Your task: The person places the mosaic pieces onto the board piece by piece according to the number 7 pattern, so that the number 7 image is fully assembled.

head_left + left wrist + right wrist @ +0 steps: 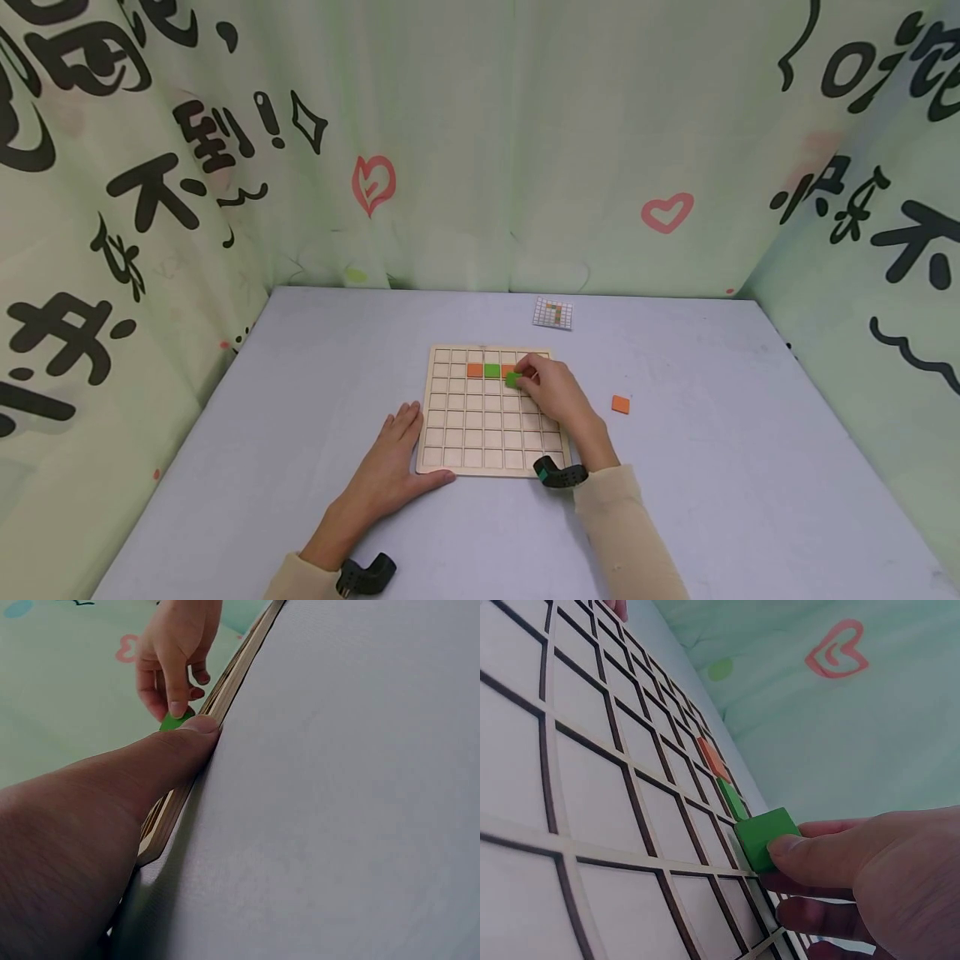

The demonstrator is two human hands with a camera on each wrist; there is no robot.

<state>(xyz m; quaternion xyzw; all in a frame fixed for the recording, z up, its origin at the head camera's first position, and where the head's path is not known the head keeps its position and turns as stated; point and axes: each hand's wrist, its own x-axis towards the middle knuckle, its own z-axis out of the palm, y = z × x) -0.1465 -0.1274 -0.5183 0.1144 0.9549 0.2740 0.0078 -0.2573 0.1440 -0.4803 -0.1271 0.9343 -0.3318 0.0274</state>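
A square wooden grid board (453, 458) lies on the table. In its second row from the back sit an orange tile (475, 370), a green tile (492, 371) and another orange tile (507, 370), side by side. My right hand (553, 392) pinches a second green tile (769, 836) between thumb and fingers, tilted, low over the board just in front of the right-hand orange one. My left hand (393, 462) rests around the board's near left corner. Its thumb lies along the front edge and its straight fingers along the left side.
A loose orange tile (620, 404) lies on the table right of the board. Behind the board is a small card (553, 313) printed with a grid and coloured squares. Curtains (517, 167) with drawings and writing enclose the table's back and sides.
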